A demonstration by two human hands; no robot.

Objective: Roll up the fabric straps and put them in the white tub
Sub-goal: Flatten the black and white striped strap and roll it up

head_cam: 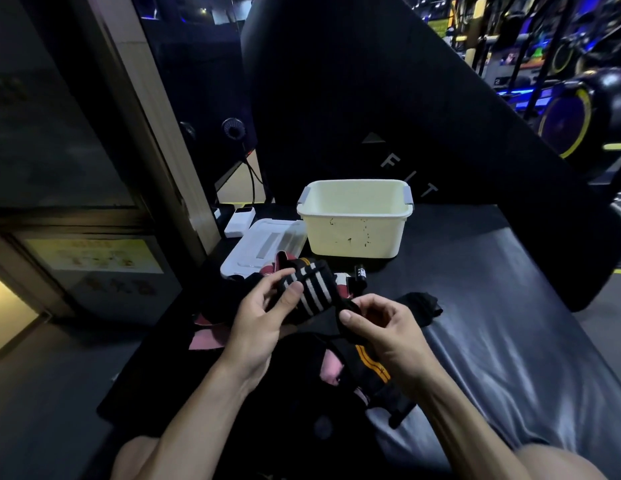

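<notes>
Head view of a person seated at a padded black table point(510, 306). The left hand point(264, 317) holds a partly rolled black strap with white stripes point(311, 289), thumb and fingers curled around the roll; the right hand point(382, 327) pinches the dark free end of the same strap between thumb and forefinger, just beside the roll. Both hands are raised above a loose heap of further straps point(337, 368) lying on the table near the person's lap, among them black fabric with an orange stripe and pink patches. More strap fabric in red and white point(342, 284) shows just behind the held roll. The white tub point(356, 220) stands upright on the table beyond the hands, open at the top, with grey clips at its rim corners; no strap is visible inside it. Its pale lid point(264, 245) lies flat to the left of the tub, touching or nearly touching its wall. A small white box point(239, 221) sits behind the lid. A black upright pad point(371, 98) rises behind the tub
</notes>
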